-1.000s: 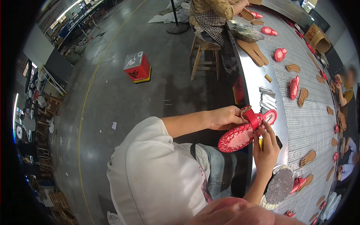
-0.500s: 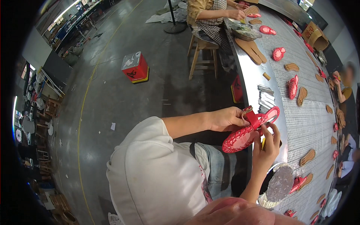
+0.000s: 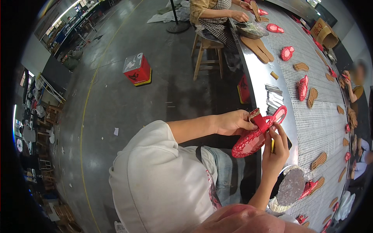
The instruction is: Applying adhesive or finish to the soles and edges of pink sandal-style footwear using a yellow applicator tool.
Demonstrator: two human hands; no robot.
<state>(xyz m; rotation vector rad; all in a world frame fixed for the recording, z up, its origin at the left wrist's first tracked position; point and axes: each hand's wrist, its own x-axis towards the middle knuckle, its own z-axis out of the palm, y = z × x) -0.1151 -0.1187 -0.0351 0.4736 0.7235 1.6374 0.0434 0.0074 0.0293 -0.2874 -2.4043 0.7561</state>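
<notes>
Between my hands is a red woven shoe [image 3: 248, 143], its toe pointing down toward my lap and its heel loop up at the right. My left hand [image 3: 234, 122] pinches the shoe's wide red strap [image 3: 259, 122], which has a brownish-gold end, at its side. My right hand [image 3: 276, 147] grips the shoe's edge by the strap with thumb and fingertips. A small yellow object [image 3: 272, 145] shows against the right palm; its kind is hidden by the fingers.
A metal ledge [image 3: 279, 105] with silvery strips [image 3: 274, 97] borders a mesh conveyor [image 3: 301, 128] carrying red shoes and brown soles. A round pot [image 3: 289, 186] stands by my right forearm. A co-worker [image 3: 211, 15] sits farther up the ledge. A red can [image 3: 138, 72] stands on the floor.
My right fingers have shifted slightly on the shoe near the strap, and the shoe has tilted a little. The far co-worker's held sole has turned more upright.
</notes>
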